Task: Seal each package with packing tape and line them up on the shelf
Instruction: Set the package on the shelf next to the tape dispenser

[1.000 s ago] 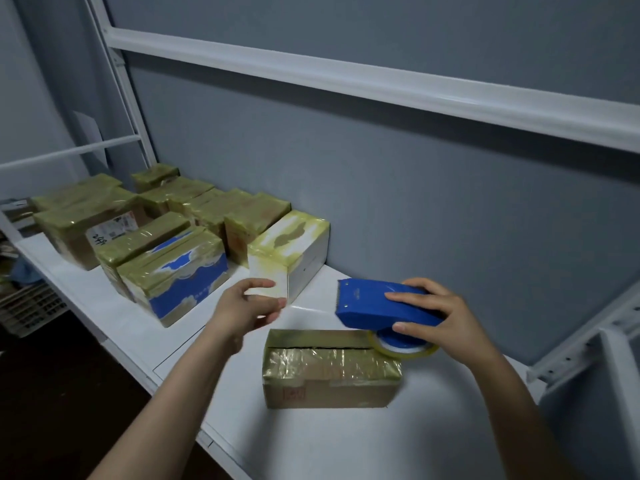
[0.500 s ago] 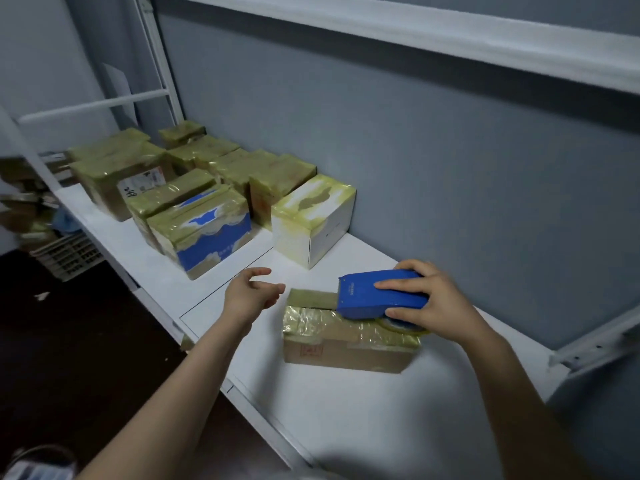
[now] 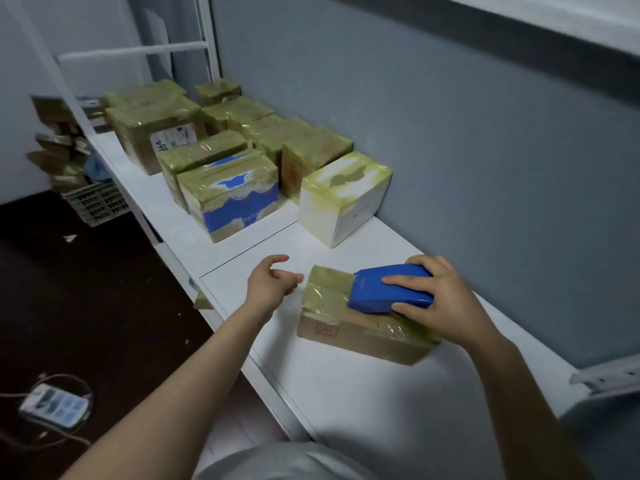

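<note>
The step in hand is taping: the right hand [image 3: 446, 306] grips the blue plastic tape dispenser [image 3: 388, 289] on the brown cardboard package [image 3: 346, 327], which lies on the white shelf [image 3: 363, 393]. The left hand [image 3: 270, 289] hovers beside with relaxed fingers, holding nothing. Next, I judge, it must steady the package.

Glossy blue plastic dispenser [image 3: 389, 289]; cardboard box [image 3: 360, 336] under shiny tape.

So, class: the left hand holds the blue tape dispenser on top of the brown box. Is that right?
Not quite. The head view shows the right hand holding the blue tape dispenser on top of the brown box; the left hand holds nothing.
</note>
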